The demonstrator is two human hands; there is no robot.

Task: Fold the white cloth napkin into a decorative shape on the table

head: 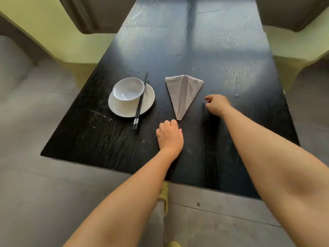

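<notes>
1. In the head view, the white napkin is seen lying flat on the dark table, already folded into a kite-like shape: a centre crease runs from the far edge down to a narrow point that is aimed toward the person.
2. The left hand is rested on the table just beside that near point, with the fingers curled under; nothing is seen to be gripped, and whether the tip is touched cannot be told.
3. The right hand is held just to the right of the napkin, loosely open and apart from the cloth.
4. To the left, a bowl is set on a saucer, with chopsticks laid across them; these are well clear of the napkin.
5. The task is judged to be partly done: the early folds are made and lie neatly. Further folds are probably left, since the shape is still flat and plain.
</notes>
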